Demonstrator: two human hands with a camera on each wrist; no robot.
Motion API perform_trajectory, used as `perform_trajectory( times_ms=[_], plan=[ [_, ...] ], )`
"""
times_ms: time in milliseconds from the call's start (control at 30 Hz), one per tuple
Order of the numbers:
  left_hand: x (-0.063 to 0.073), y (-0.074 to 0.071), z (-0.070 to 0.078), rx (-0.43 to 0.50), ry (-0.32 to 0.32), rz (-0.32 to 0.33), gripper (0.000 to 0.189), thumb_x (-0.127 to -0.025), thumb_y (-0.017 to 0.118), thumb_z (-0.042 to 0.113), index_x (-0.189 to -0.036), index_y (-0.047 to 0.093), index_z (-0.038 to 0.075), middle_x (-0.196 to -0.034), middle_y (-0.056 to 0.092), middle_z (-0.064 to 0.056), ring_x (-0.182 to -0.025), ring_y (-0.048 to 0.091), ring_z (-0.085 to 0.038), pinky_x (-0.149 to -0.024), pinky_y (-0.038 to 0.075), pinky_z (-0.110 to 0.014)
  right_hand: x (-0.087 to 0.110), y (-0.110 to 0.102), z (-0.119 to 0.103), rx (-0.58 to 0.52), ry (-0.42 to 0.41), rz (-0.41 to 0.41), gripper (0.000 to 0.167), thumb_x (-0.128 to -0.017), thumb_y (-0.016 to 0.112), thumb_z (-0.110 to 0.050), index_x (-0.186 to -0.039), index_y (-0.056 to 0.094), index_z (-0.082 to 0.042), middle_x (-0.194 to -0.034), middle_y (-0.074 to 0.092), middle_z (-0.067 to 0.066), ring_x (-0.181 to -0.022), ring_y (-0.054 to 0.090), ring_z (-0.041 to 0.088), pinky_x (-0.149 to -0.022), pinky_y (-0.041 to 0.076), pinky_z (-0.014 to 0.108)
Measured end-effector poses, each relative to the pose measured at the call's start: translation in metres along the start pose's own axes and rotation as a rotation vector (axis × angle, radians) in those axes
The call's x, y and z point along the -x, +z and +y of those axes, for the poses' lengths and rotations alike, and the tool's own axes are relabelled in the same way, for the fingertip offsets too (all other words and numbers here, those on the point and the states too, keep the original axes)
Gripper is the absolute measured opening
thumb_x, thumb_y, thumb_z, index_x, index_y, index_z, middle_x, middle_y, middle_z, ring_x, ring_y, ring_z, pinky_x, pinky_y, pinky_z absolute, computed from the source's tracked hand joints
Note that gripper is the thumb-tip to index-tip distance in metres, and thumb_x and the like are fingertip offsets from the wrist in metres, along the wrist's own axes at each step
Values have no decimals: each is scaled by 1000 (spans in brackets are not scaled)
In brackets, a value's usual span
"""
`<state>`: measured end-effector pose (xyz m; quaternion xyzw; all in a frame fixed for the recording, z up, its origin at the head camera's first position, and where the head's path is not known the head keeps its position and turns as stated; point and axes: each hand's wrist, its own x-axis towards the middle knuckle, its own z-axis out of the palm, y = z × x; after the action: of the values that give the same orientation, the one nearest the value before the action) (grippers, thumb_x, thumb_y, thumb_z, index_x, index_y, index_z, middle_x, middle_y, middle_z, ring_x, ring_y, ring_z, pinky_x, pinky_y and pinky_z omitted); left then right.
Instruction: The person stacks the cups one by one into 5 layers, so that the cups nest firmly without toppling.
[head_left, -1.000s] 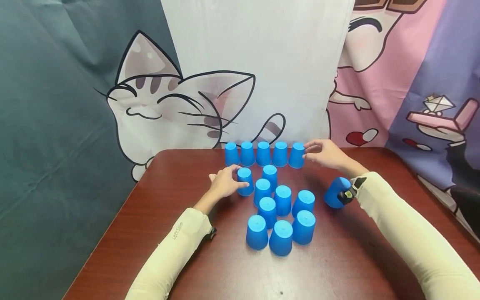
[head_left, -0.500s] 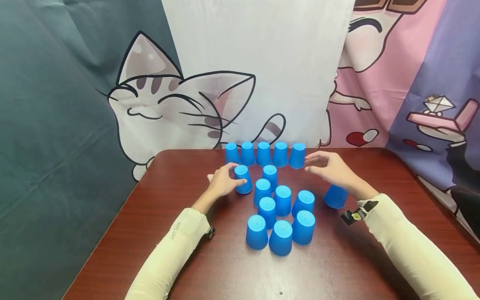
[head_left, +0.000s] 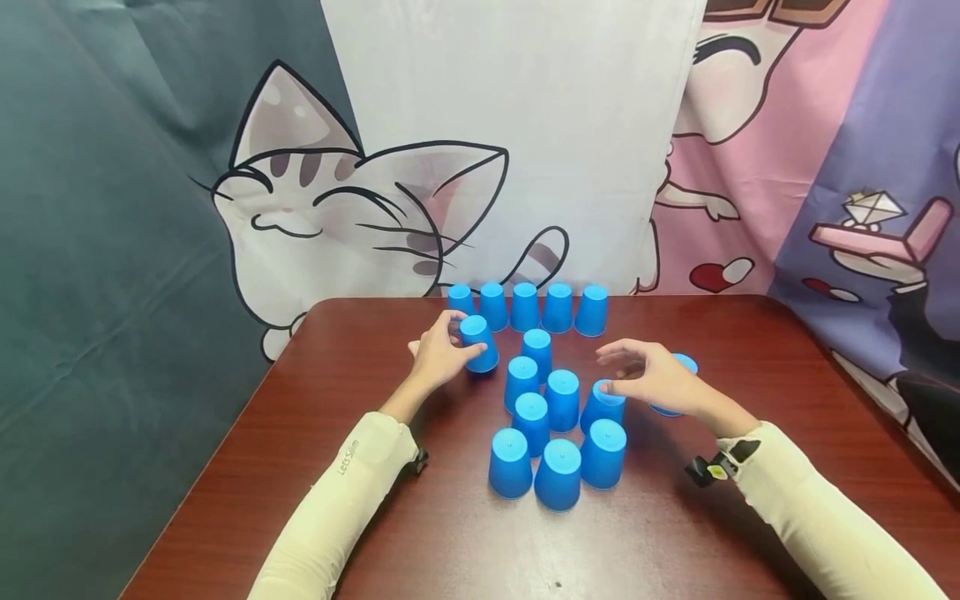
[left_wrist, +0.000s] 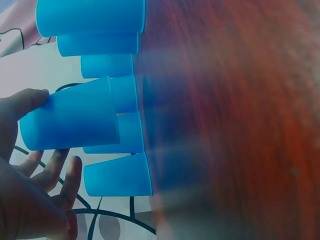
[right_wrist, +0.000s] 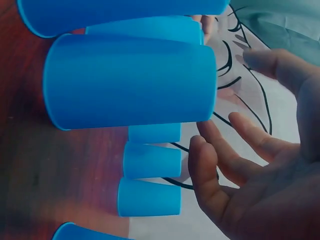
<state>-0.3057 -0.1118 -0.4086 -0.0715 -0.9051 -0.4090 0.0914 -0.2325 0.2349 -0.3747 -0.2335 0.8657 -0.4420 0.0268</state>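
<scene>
We see the left hand (head_left: 441, 357) pinching an upturned blue plastic cup (head_left: 478, 346) between thumb and fingers; it tilts just clear of the reddish-brown wooden table (head_left: 375, 517), in front of the left end of a back row of five blue cups (head_left: 525, 310). Our right hand (head_left: 660, 379) hangs with fingers loosely spread, its thumb by the top of another upturned cup (head_left: 602, 412); we cannot tell whether they touch. Behind that hand a partly hidden cup (head_left: 684, 363) stands apart. Nearest us, three cups (head_left: 558, 475) cluster, with four more cups (head_left: 562, 402) standing between them and the row.
</scene>
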Motion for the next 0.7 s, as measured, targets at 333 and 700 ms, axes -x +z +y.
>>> perform_trajectory(
  times_ms=[333,700],
  plan=[
    [-6,-7,6,1,4,48,58,-85,78,38,-132,50,17,-126,64,-10,-104,61,-26,-93,26,-57,12,3,11,-35,45,-69,57,-84,79,-23,-133,56,-3,-128,62,20,-116,60,39,-88,55,46],
    [-20,-5,8,48,61,137,58,-86,76,40,-134,52,20,-123,65,-10,-104,59,-26,-92,23,-57,15,11,25,-65,59,-102,61,-83,80,-19,-134,52,3,-126,62,20,-116,59,41,-88,54,49]
  ],
)
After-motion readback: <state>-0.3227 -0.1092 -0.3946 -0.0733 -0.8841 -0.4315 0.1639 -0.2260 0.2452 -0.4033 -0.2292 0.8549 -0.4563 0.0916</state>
